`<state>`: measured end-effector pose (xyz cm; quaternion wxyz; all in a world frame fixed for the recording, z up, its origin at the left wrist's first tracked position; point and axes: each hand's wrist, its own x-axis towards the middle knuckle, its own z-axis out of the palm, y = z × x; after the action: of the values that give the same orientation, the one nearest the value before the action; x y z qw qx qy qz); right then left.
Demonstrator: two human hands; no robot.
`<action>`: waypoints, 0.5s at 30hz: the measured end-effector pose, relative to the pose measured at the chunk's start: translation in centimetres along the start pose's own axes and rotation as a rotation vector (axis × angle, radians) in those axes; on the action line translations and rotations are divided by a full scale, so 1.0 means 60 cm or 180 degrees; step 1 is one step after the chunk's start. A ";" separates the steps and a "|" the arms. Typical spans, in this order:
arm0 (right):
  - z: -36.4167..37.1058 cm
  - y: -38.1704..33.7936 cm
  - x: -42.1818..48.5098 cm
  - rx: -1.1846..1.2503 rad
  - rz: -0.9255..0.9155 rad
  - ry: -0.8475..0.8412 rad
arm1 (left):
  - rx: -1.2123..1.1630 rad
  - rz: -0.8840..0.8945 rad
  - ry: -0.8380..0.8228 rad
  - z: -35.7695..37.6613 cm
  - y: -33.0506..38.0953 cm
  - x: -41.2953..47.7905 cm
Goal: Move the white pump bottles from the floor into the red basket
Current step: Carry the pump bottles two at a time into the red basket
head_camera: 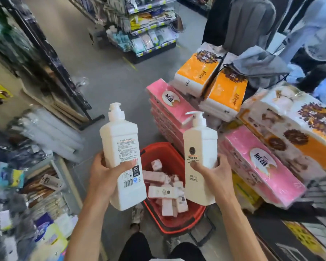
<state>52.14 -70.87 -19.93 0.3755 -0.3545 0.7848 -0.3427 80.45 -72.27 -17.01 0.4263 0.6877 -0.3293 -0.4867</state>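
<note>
The left hand [106, 174] is wrapped round the lower half of a white pump bottle [120, 147], thumb laid across its printed back label, and the right hand [214, 173] grips a second pump bottle [199, 147] the same way, front label toward the camera. Both bottles are held upright in the air, pumps on top, long axes close to vertical and leaning slightly away from each other. The red basket [164, 153] stands on the floor straight below, in the gap between the two hands, so the coming move is most likely a short drop down and inward from either side. Neither hand looks clearly nearer, since each bottle's base hangs over its own side of the rim. A heap of smaller white bottles [166, 193] lies on its sides in the basket, filling much of the bottom, so the two tall ones will probably need tipping flat to settle on top. The grey floor [111, 78] runs ahead as an aisle. Stacked pink packs of tissue [169, 110] stand just beside the basket on the right, with orange packs [196, 70] behind them and more pink and orange ones piled nearer on the right. Shelves of goods [151, 31] close the far end, and blurred racks line the left; the person's dark-clad knees show at the bottom edge
</note>
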 end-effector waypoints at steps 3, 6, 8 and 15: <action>0.038 -0.005 -0.001 0.0050 0.0262 0.0197 | 0.0197 -0.0064 -0.0260 -0.008 0.007 0.078; 0.070 -0.018 -0.008 0.0177 0.0424 0.0365 | 0.0376 -0.0020 -0.0427 -0.008 0.025 0.146; 0.088 -0.022 -0.012 0.0258 0.0528 0.0462 | 0.0447 -0.0018 -0.0572 0.000 0.032 0.189; 0.145 0.055 -0.025 0.0497 0.1248 0.0960 | 0.1073 0.0285 -0.1203 0.069 -0.004 0.303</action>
<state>59.10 -70.31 -26.26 0.3397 -0.1105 0.8568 -0.3719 82.13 -89.03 -24.97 0.2576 0.6307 -0.5097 -0.5255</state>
